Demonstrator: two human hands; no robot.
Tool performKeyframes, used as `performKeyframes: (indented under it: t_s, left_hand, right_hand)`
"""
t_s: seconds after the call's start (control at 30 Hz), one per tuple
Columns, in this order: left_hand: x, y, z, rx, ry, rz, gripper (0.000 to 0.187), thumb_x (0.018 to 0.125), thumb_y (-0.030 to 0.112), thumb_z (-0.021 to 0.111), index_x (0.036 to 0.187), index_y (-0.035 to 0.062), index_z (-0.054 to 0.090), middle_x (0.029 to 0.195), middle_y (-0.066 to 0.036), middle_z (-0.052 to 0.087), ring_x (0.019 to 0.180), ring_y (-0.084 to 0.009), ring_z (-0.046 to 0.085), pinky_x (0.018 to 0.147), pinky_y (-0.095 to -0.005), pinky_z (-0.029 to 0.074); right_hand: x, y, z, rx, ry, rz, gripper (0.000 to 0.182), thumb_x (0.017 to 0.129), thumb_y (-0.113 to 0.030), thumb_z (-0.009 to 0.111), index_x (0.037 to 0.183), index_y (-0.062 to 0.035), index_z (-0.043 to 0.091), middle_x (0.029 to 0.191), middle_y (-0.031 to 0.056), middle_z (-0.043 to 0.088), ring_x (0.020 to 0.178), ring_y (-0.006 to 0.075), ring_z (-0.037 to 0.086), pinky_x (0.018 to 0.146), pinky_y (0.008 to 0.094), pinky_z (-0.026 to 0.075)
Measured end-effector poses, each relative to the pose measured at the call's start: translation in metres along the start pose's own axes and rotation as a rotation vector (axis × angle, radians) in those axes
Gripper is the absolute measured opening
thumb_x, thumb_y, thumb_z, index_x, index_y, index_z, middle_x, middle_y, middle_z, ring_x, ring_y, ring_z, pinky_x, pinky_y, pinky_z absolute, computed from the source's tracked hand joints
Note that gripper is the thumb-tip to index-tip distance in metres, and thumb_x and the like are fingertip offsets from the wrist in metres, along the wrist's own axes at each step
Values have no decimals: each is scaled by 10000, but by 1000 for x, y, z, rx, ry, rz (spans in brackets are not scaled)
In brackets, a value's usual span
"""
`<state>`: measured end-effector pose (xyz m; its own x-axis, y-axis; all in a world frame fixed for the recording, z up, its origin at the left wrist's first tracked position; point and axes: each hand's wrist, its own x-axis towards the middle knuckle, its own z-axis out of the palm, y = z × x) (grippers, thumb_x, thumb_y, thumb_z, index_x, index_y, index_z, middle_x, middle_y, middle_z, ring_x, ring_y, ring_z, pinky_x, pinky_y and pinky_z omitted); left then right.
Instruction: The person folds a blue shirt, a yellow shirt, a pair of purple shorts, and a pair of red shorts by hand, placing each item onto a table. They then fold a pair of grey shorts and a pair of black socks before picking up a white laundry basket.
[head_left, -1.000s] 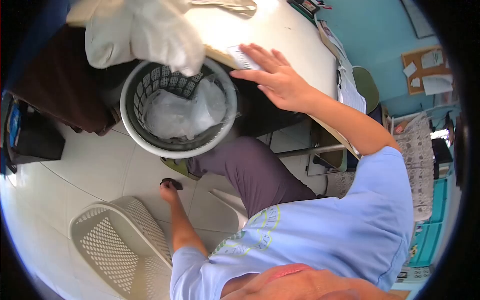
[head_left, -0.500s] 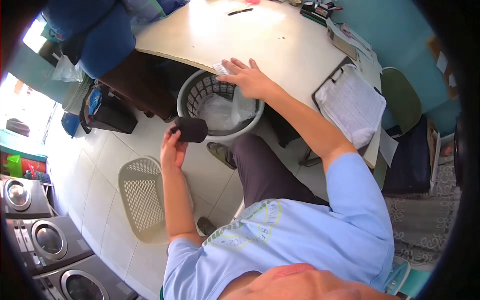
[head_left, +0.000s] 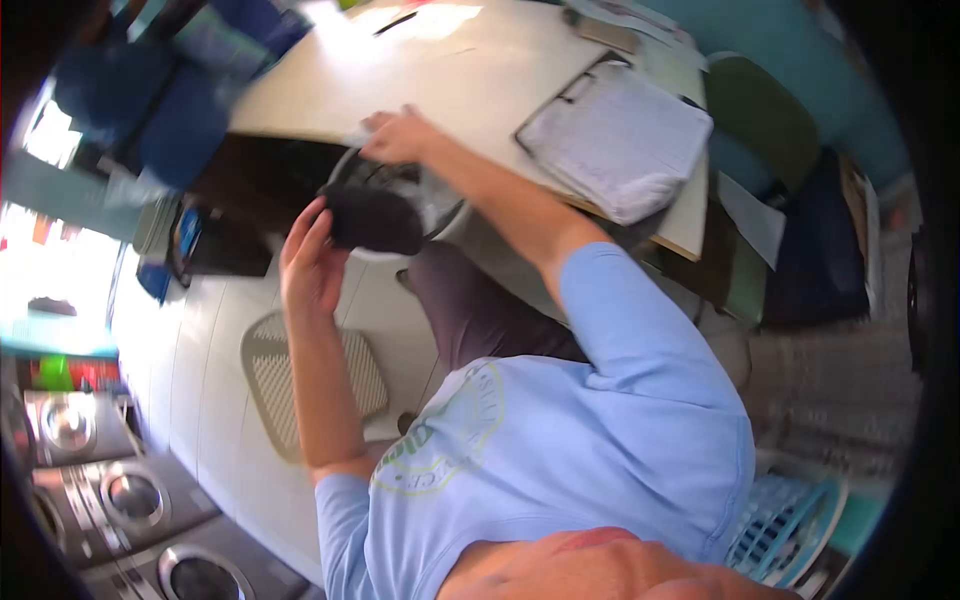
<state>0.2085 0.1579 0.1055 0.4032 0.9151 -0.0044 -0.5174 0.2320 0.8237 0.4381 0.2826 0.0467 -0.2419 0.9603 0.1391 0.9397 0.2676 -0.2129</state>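
My left hand [head_left: 312, 262] grips a dark, rounded object [head_left: 375, 218], black and soft-edged, whose kind I cannot make out. It is held up in front of the basket. My right hand [head_left: 398, 138] is at the desk's front edge, over the rim of the grey laundry basket [head_left: 452, 222]. Its fingers are curled and blurred, with a bit of white beside them; what they hold is hidden. Clear plastic [head_left: 435, 195] shows inside the basket, partly covered by the dark object and my right arm.
A clipboard with papers [head_left: 620, 135] lies on the desk [head_left: 470, 75]. A beige basket [head_left: 270, 375] stands on the tiled floor. Front-loading machines [head_left: 135, 495] line the lower left. A person in blue [head_left: 185, 125] is at the far left. A green chair [head_left: 760, 110] stands at right.
The camera view has turned, shifting the desk and clipboard leftward. My right hand has gone from spread over a small white scrap on the desk to curled at the edge. My left hand still holds the dark object.
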Motion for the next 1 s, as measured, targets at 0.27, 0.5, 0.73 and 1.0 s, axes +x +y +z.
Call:
performKeyframes:
  t_s: [0.27,0.5,0.73,1.0]
  left_hand:
    - [-20,8,-11,-212,-49,41,259,893,66,552,1150,53,524,1121,-109,597,1011,-210,594,853,-374,509]
    - [-36,17,-39,-53,228,243,280,851,-16,588,1118,24,514,985,-109,635,879,-184,635,753,-300,539]
    - [-64,26,-41,185,320,500,314,817,-67,602,1113,-10,512,981,-94,644,878,-146,630,808,-237,502]
    - [-110,-18,-22,1454,-185,1079,235,645,-21,647,872,41,644,996,-80,649,896,-214,618,754,-318,499]
  right_hand:
    - [-76,-68,-27,1704,-35,-241,532,958,-453,397,1202,2,527,1155,74,602,1144,184,492,1065,355,256]
    - [-107,-99,-27,1742,-269,38,189,892,-189,612,1003,-37,594,915,17,624,861,71,568,791,232,449]
    - [-111,-116,-28,1545,-154,-30,155,814,-60,683,911,-78,563,840,-21,599,789,65,558,773,228,446]
    - [-100,-117,29,2331,-153,236,193,833,-12,600,974,-141,573,1131,200,579,949,301,639,762,473,566]
